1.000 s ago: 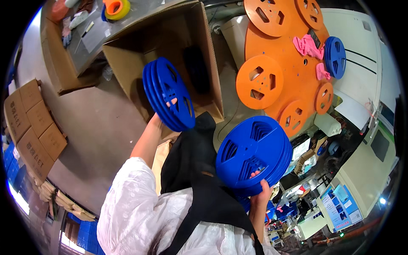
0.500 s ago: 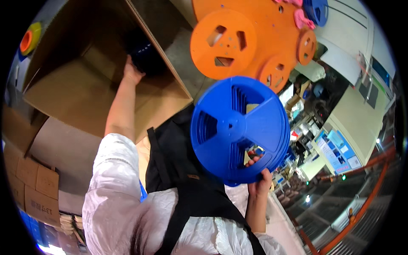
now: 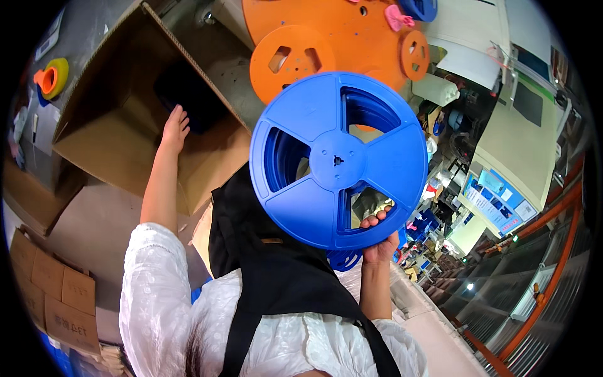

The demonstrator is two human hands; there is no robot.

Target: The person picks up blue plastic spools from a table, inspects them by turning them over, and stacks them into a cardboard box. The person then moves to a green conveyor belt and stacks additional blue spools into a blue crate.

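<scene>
Right hand (image 3: 380,244) curls firmly round the lower right edge of a thick stack of blue reels (image 3: 323,166), its fingers hooked into a cut-out window and the rest of it against the outer rim. The stack is held up in front of the chest, with its broad face toward the head camera; the front reel has three windows around a hub with a small central hole, and the rims of more reels show through the windows. Below its lower edge another blue piece (image 3: 344,259) peeks out, though what supports it is hidden. At the mouth of a large cardboard box (image 3: 103,122), the left hand (image 3: 176,129) stretches out with fingers extended and slightly apart, with nothing visible in its grasp. Near its fingertips, in the box's shadow, is a dark bulk (image 3: 191,100), too dim to make out; whether the fingers touch it cannot be told. Past the stack's upper edge spreads an orange counter (image 3: 370,34) bearing a large orange disc (image 3: 292,60), partly covered by the stack, a smaller orange disc (image 3: 416,56), a pink cloth (image 3: 399,17) and, at the top, a blue reel (image 3: 418,7). Left of the box, a grey counter (image 3: 88,38) carries a yellow-and-orange roll (image 3: 61,75). Brown cartons (image 3: 69,292) stand stacked at lower left, and a pale cabinet (image 3: 515,138) stands at right.
</scene>
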